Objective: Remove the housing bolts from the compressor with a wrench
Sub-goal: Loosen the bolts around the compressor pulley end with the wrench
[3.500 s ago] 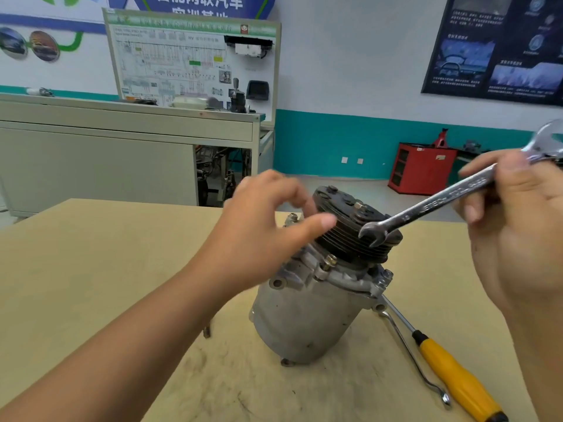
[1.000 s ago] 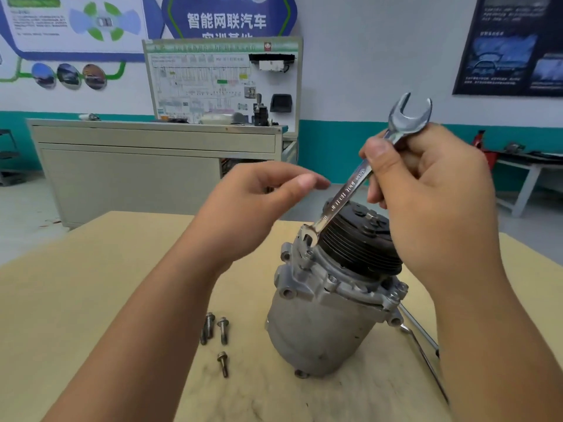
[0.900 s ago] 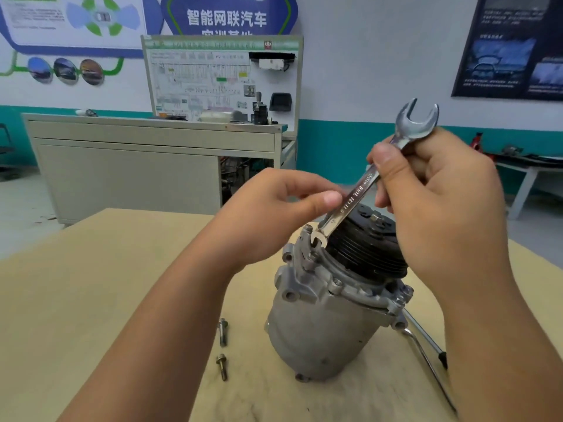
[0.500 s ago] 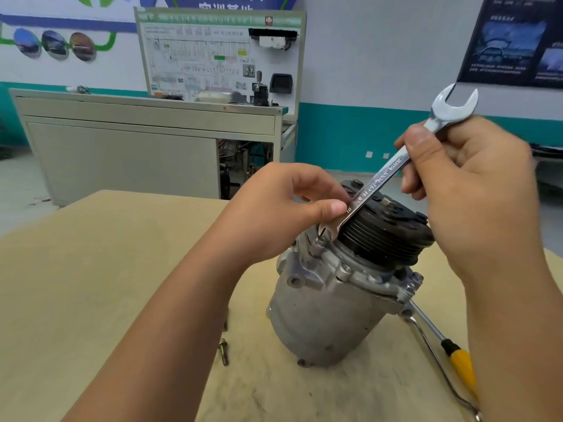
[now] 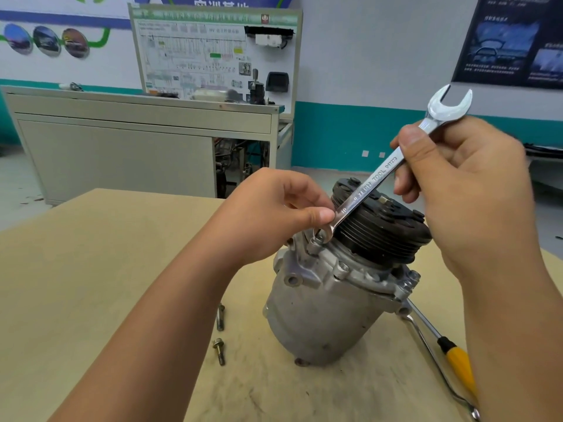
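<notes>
The wrench point(image 5: 370, 184) is gripped near its upper end by the right hand point(image 5: 466, 184), with the thumb pressed along the shank and the fingers curled round it from behind. Its lower end is pinched just above the head between the thumb and fingers of the left hand point(image 5: 274, 211). The tool is held at a slant, its free open end raised above the right hand and its lower open end seated on a housing bolt point(image 5: 316, 239) at the left edge of the flange. This bolt is found on the compressor point(image 5: 323, 309), which is stood tilted on the table point(image 5: 91, 269), with its black grooved pulley point(image 5: 384, 229) turned up and to the right. Two loose bolts point(image 5: 220, 317) are laid on the table just left of the compressor's base, one nearer the camera than the other. A yellow-handled screwdriver point(image 5: 457, 360) is laid to the right, its shaft tip hidden under the flange.
</notes>
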Demonstrator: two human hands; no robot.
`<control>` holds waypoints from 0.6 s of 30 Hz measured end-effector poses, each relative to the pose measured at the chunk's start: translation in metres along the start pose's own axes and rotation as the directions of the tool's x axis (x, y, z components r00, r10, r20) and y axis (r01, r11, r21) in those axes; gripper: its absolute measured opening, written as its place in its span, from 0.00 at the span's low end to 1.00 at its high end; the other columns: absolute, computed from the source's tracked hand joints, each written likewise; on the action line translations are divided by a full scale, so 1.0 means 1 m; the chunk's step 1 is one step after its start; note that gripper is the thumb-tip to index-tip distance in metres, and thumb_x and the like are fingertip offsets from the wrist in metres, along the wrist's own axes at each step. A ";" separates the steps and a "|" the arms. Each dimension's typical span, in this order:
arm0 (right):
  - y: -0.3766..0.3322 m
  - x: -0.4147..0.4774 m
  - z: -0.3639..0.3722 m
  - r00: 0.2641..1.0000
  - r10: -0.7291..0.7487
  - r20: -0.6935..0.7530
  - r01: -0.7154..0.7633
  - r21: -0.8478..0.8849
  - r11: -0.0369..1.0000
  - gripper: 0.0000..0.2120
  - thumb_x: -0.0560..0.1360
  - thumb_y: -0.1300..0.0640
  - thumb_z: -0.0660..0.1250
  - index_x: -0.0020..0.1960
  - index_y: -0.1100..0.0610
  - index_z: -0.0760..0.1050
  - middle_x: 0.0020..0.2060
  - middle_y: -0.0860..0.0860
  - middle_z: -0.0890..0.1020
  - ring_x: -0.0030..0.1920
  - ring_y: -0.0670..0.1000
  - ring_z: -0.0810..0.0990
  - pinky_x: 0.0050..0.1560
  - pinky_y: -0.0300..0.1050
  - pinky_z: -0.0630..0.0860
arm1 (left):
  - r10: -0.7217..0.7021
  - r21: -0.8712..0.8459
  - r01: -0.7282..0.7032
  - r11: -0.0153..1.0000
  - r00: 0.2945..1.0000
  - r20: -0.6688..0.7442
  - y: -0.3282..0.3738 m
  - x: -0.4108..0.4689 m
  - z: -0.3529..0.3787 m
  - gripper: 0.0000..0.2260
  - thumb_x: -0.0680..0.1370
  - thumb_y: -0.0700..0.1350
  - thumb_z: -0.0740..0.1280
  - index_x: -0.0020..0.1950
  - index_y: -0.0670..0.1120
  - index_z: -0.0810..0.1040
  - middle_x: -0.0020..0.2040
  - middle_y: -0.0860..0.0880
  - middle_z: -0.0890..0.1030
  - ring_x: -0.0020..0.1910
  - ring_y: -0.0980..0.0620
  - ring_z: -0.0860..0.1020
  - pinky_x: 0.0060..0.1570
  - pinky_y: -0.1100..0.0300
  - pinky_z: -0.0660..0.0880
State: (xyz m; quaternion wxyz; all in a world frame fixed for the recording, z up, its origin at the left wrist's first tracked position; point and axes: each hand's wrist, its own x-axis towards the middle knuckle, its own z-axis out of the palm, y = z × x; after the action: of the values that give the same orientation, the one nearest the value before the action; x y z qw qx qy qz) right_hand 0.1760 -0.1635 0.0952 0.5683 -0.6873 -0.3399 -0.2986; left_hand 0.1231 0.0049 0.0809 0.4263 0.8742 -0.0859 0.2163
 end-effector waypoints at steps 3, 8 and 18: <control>-0.001 0.000 0.000 1.000 -0.008 0.012 0.008 0.024 1.000 0.09 0.80 0.54 0.61 0.42 0.52 0.75 0.25 0.43 0.78 0.26 0.43 0.75 0.31 0.32 0.72 | -0.023 -0.006 0.023 1.000 1.000 0.018 -0.001 0.000 -0.001 0.07 0.72 0.48 0.73 0.36 0.57 0.80 0.35 0.61 0.82 0.38 0.64 0.79 0.33 0.75 0.72; 0.000 0.003 -0.004 0.996 0.034 0.079 -0.041 0.093 0.995 0.07 0.76 0.51 0.61 0.41 0.49 0.75 0.32 0.43 0.81 0.30 0.43 0.76 0.37 0.35 0.74 | -0.037 -0.012 0.037 0.999 0.998 0.056 -0.002 0.000 -0.002 0.06 0.72 0.47 0.73 0.37 0.57 0.80 0.36 0.61 0.82 0.38 0.65 0.79 0.33 0.77 0.71; 0.001 0.002 0.000 0.990 0.060 0.125 -0.101 0.361 0.927 0.07 0.75 0.57 0.61 0.41 0.54 0.76 0.34 0.50 0.84 0.28 0.47 0.76 0.33 0.37 0.74 | -0.032 0.008 0.031 0.999 0.997 0.070 -0.004 0.002 -0.003 0.05 0.72 0.48 0.73 0.37 0.56 0.81 0.32 0.61 0.80 0.35 0.64 0.77 0.31 0.73 0.72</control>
State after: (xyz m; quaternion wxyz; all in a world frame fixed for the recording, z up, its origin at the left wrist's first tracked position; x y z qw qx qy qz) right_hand 0.1781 -0.1630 0.0964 0.6783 -0.5983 -0.3924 -0.1674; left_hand 0.1258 0.0097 0.0801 0.4233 0.8839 -0.0864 0.1790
